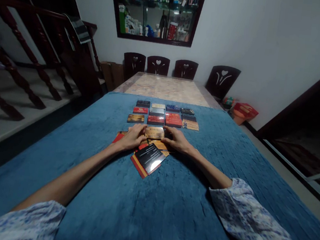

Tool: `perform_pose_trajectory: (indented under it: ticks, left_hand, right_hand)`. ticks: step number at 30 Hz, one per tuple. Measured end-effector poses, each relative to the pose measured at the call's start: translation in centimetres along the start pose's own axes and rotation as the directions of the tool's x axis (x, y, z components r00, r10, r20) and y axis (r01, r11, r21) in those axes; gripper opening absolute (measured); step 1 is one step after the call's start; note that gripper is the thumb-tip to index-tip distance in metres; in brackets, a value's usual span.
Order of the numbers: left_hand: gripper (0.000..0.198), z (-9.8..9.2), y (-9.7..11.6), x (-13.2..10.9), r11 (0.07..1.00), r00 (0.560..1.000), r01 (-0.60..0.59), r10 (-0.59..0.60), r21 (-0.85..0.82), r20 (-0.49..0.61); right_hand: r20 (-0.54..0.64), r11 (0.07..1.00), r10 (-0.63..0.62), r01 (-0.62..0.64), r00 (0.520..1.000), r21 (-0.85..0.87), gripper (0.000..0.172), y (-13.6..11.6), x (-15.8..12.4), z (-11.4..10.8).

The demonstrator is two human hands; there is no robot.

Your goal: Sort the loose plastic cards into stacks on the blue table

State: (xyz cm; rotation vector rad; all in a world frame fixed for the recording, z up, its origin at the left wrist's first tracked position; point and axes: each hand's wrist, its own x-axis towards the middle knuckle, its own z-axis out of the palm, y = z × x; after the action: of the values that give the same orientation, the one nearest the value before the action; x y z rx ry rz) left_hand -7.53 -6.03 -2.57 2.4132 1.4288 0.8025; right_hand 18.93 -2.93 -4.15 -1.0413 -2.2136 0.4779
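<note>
A gold card [154,132] is held by its two short ends, face up, between my left hand [133,135] and my right hand [176,139]. Fingers of both hands are closed on its edges. Under and in front of it lies a loose pile of cards, with a black card [150,157] on top and red and orange ones [138,165] beneath. Beyond my hands, several small stacks stand in rows: a gold card [136,119], red stacks [173,119], a dark blue stack [173,108] and a tan card [190,124] among them.
A blue cloth [95,205] covers the near part of the table; its pale marble top [166,87] shows at the far end. Dark chairs [158,65] line the far side. A wooden railing [35,52] runs at left, and a red bag [245,110] sits at right.
</note>
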Motion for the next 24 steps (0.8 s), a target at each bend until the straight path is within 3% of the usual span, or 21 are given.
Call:
perform_pose_trajectory:
  ticks: [24]
  left_hand:
    - [0.040, -0.78, -0.42, 0.20, 0.998, 0.999, -0.026, 0.024, 0.050, 0.042]
  right_hand:
    - [0.034, 0.998, -0.056, 0.057, 0.998, -0.040, 0.048, -0.57, 0.41, -0.36]
